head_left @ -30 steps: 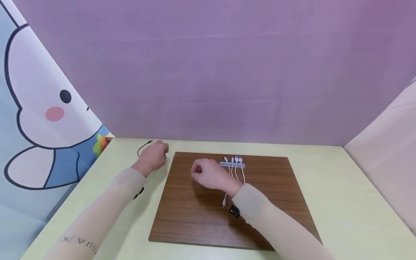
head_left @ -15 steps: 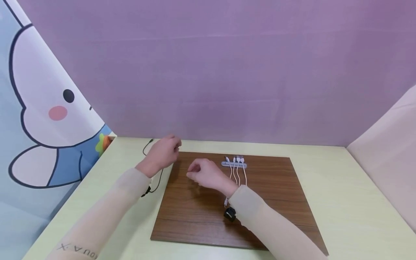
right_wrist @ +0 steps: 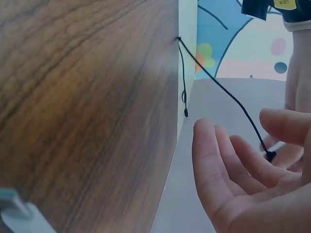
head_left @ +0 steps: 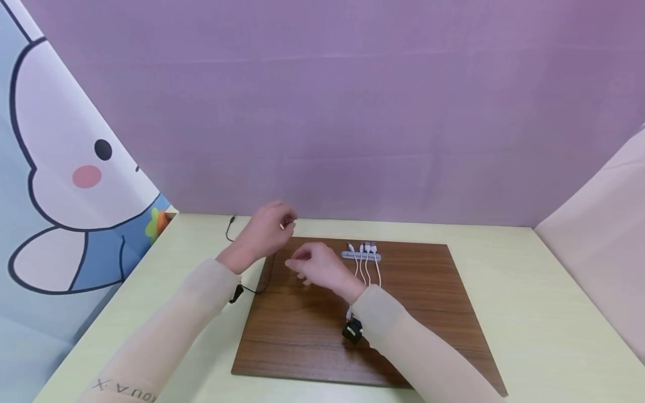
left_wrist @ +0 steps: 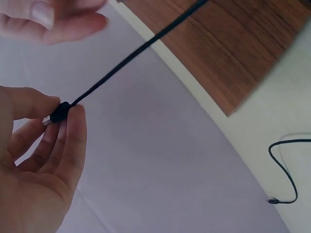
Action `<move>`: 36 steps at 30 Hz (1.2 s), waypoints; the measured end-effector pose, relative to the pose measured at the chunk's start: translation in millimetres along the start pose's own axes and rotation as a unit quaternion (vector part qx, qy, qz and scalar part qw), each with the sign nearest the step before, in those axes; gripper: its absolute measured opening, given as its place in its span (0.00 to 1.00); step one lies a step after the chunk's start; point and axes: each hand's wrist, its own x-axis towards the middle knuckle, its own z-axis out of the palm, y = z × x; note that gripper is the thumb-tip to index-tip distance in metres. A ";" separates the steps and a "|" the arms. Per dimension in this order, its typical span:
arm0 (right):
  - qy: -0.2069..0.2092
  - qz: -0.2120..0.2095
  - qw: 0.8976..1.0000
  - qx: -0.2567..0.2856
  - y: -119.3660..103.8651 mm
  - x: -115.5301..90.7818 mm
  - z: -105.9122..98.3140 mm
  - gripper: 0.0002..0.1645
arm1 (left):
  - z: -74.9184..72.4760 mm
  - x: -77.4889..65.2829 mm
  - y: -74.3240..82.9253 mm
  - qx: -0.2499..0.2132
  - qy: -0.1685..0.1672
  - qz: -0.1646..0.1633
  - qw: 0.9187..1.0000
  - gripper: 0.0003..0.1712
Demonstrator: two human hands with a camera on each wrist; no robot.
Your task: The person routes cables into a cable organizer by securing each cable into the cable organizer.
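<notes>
A black USB cable (left_wrist: 131, 57) has its plug (left_wrist: 60, 112) pinched between the thumb and fingers of my left hand (head_left: 265, 230), over the back left of a brown wooden board (head_left: 403, 341). The plug's metal tip sticks out past the thumb. From the plug the cable runs down over the board's left edge, and its other end (left_wrist: 273, 201) lies on the table. My right hand (head_left: 325, 270) hovers above the board close to the left one. Its fingers are bent loosely, with nothing between them and the thumb.
A grey cable holder (head_left: 347, 254) sits near the board's back edge, with several white cables (head_left: 379, 274) in its slots. One white connector (head_left: 349, 313) lies on the board below the right wrist. A purple curtain (head_left: 322, 140) hangs behind the pale table (head_left: 544, 313).
My left hand has moved right, from the table to the board's back left corner, drawing the black cable with it. The right hand has shifted slightly left, its fingers loosening.
</notes>
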 end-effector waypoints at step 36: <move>0.021 0.022 0.995 0.100 12.9 -14.7 -30.8 0.07 | 9.3 24.7 29.4 -0.161 0.008 0.011 0.987 0.11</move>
